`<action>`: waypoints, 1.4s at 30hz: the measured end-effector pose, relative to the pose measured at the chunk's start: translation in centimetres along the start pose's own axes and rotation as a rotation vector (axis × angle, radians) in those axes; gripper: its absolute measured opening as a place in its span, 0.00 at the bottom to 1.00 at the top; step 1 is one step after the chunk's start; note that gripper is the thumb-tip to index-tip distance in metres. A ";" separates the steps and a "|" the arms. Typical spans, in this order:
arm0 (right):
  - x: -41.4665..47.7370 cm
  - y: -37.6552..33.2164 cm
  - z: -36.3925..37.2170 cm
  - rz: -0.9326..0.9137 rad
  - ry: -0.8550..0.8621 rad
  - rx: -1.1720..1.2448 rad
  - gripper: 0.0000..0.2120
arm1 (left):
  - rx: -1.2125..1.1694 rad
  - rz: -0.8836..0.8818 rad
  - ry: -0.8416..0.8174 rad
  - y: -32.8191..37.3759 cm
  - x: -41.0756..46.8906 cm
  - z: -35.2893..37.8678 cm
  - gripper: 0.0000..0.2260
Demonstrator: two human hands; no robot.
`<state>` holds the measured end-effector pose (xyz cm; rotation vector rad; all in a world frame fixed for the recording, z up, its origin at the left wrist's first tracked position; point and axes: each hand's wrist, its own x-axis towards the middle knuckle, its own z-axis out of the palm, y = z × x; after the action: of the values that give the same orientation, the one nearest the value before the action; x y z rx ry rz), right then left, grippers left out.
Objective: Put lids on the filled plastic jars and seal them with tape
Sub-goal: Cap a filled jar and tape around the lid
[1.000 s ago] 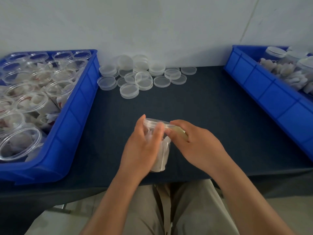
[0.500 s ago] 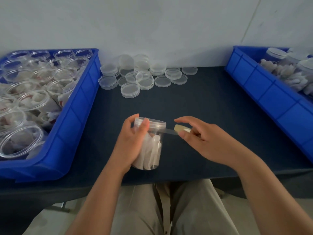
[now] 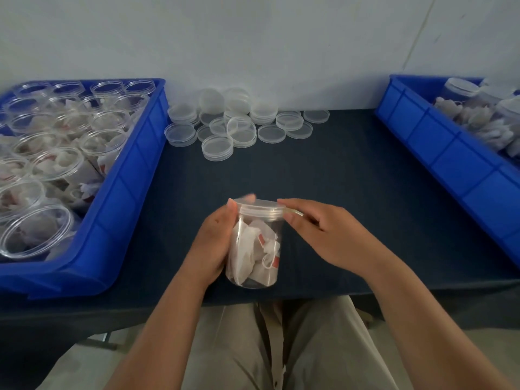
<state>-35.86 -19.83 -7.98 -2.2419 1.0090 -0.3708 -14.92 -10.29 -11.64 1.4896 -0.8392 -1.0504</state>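
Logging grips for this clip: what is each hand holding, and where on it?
The left hand grips the jar around its left wall. The right hand pinches a tape strip at the right rim of the lid.

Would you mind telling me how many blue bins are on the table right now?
2. The left bin holds open, filled jars; the right bin, cut off by the frame, holds lidded jars. Others may lie out of frame.

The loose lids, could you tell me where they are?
Head view: the loose lids lie at the far edge of the table, left of centre, beside the left blue bin.
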 end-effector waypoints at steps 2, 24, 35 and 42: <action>-0.3 -0.2 0.2 0.024 0.062 -0.013 0.24 | 0.161 0.126 0.061 0.4 -0.4 -0.1 0.21; -1.1 -0.8 -0.7 -0.027 -0.067 -0.067 0.15 | 0.164 0.114 0.146 2.1 -0.4 -1.1 0.27; 0.8 -1.0 0.2 -0.049 -0.109 -0.061 0.23 | -0.168 -0.114 -0.127 -0.1 -0.1 -1.3 0.29; -0.3 -1.5 0.7 -0.005 0.085 -0.077 0.21 | 0.152 0.194 -0.009 1.4 -0.8 -1.6 0.25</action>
<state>-34.93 -18.57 -7.53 -2.3145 1.0784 -0.4391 -13.64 -9.21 -10.03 1.4961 -1.0676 -0.8650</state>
